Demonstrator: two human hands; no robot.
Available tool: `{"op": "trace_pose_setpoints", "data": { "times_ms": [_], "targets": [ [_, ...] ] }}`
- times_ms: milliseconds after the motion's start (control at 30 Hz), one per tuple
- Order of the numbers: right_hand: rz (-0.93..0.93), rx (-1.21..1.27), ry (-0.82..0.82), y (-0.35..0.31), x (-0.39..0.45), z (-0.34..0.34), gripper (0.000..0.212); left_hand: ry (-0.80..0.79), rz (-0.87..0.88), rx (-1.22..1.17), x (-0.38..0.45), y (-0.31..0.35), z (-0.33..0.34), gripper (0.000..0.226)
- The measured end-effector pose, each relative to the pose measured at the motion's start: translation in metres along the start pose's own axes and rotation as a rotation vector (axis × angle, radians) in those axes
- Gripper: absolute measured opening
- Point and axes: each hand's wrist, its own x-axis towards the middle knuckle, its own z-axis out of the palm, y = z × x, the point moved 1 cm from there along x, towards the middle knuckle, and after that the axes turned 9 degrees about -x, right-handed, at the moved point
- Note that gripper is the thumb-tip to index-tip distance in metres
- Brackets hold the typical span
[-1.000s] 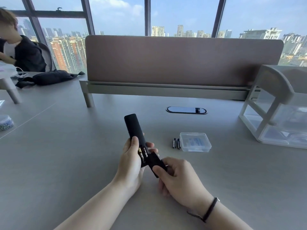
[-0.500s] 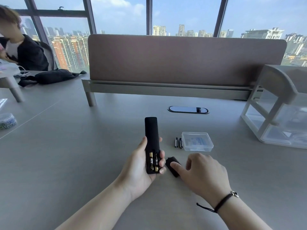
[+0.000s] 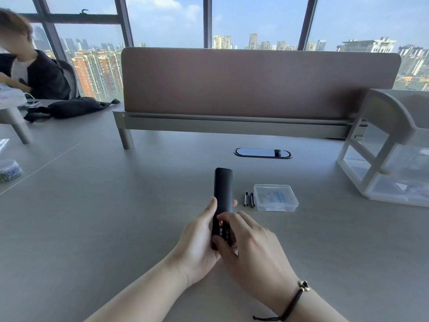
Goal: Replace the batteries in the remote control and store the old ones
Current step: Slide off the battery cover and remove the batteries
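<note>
Fingers of our left hand (image 3: 197, 238) wrap the black remote (image 3: 222, 194), holding it above the counter (image 3: 116, 228) with its battery bay open. Our right hand (image 3: 250, 245) pinches at the batteries in the bay (image 3: 222, 228). Two loose batteries (image 3: 249, 199) lie beside a clear plastic box (image 3: 275, 197).
</note>
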Motion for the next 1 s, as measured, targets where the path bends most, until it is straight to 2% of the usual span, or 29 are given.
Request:
{"op": "trace_pose_setpoints", "data": {
  "times_ms": [267,467,667,1000],
  "targets": [
    [0.027,0.019,-0.029,0.003,0.002,-0.002,0.014,0.0,0.011,-0.055,-0.002,-0.001,0.005,0.053],
    [0.076,0.081,-0.026,0.005,0.004,-0.003,0.004,0.061,0.023,-0.03,0.0,-0.004,0.001,0.047],
    [0.077,0.108,-0.028,0.004,0.01,0.001,0.016,0.102,0.067,-0.011,-0.002,-0.005,0.005,0.039],
    [0.112,0.198,-0.041,0.001,0.013,-0.002,0.012,0.097,0.108,0.073,-0.005,-0.006,0.008,0.039]
  ]
}}
